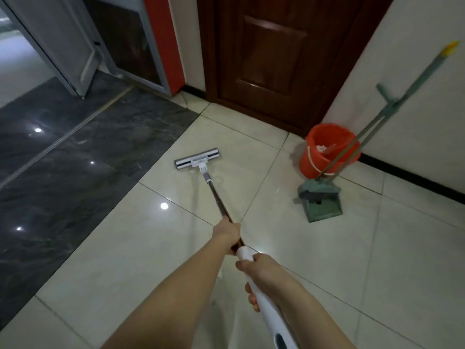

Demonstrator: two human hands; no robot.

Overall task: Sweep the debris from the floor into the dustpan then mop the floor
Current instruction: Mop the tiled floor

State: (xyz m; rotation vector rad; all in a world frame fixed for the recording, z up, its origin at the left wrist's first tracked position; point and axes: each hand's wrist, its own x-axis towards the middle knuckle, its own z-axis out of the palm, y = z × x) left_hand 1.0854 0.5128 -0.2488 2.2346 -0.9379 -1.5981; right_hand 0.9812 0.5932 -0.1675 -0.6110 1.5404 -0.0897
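I hold a flat mop with both hands. Its white and grey head [196,159] lies flat on the pale tile floor [377,248], near the dark tile strip. My left hand [226,234] grips the dark pole [219,197] further down. My right hand [259,275] is closed around the white upper handle [269,321]. A green dustpan [322,205] sits on the floor to the right, with a green broom [392,102] standing in it and leaning on the wall.
An orange bucket [324,152] stands behind the dustpan by the wall. A dark wooden door [271,54] is straight ahead. Dark glossy tiles [63,172] run along the left, with a grey metal-framed door [63,41] beyond.
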